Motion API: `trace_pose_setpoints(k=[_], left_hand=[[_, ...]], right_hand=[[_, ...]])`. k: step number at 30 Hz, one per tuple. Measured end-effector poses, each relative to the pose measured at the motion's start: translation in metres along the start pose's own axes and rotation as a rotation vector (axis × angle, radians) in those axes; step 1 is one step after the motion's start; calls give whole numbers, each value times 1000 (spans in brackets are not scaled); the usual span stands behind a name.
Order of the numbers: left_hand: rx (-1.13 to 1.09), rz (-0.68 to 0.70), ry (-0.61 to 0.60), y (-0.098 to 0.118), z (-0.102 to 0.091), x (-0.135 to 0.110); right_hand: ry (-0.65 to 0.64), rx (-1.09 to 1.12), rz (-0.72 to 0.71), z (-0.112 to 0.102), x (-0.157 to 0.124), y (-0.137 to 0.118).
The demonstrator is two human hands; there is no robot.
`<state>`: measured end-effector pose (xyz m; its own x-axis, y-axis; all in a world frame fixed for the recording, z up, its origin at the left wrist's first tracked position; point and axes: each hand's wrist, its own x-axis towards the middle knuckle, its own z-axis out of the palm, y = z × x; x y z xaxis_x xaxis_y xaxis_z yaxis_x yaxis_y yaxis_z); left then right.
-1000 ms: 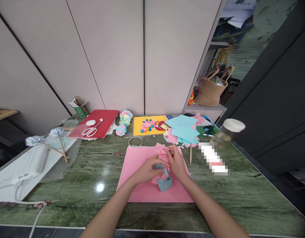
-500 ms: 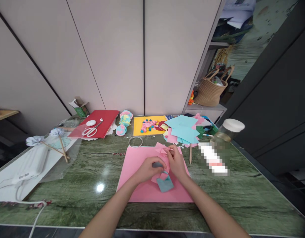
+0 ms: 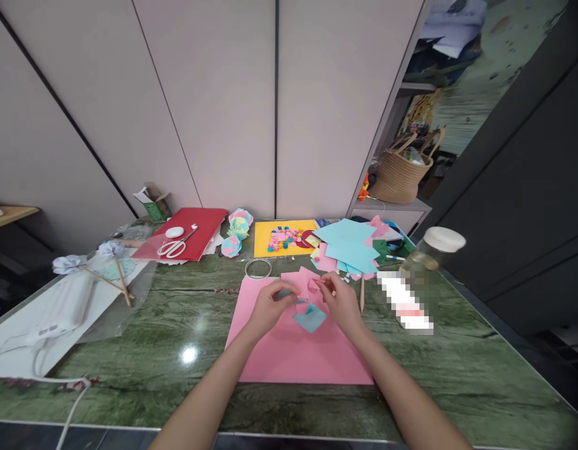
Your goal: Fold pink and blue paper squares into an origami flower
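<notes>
Between my hands is a folded paper piece [image 3: 304, 278] of pink and light blue sheets, held above a large pink sheet [image 3: 308, 365] on the table. My left hand [image 3: 273, 306] pinches the piece's left side with thumb and fingers. On its right side, my right hand [image 3: 340, 303] closes its fingertips on a pink fold. A light blue flap [image 3: 310, 318] hangs from the lower part, facing me. My fingers cover some of the inner folds.
Behind the pink sheet lie a metal ring [image 3: 258, 269], a yellow sheet [image 3: 263, 240] with small coloured balls, and stacked blue papers [image 3: 349, 244]. White-handled scissors [image 3: 172, 249] rest on a red folder [image 3: 199, 225]. A lidded jar [image 3: 432, 247] stands at right, finished paper flowers [image 3: 237, 228] at back.
Both hands have shifted slightly up and apart with the paper piece. The piece is turned, and its blue flap has risen off its lower position and moved away from me.
</notes>
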<state>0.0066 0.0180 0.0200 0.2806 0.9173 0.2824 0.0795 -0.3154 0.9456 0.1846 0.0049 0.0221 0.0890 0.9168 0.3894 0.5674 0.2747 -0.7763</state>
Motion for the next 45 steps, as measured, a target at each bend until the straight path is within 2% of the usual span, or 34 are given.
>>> trace_pose_setpoints(k=[4,9,16,22,27,31,38,45], left_hand=[[108,71,12,1,0,0],[149,105,23,2,-1,1],[115,63,61,-4,-1,4],[6,-67,38,-6,-2,5],[-13,-87,30,-6,-1,5],[-22,-92,30,-6,0,5],[-49,-94,26,-8,0,5],[-68,-93,34,-10,3,4]], right_hand=[[-32,-39,-107,-1,0,-4],[-46,30,-137,-6,4,-3],[-52,189,-77,-8,7,-1],[-73,247,-18,-8,8,4],[-149,381,82,-8,10,9],[-156,478,138,-10,11,8],[-170,502,157,-10,11,4],[-192,440,60,-6,8,3]])
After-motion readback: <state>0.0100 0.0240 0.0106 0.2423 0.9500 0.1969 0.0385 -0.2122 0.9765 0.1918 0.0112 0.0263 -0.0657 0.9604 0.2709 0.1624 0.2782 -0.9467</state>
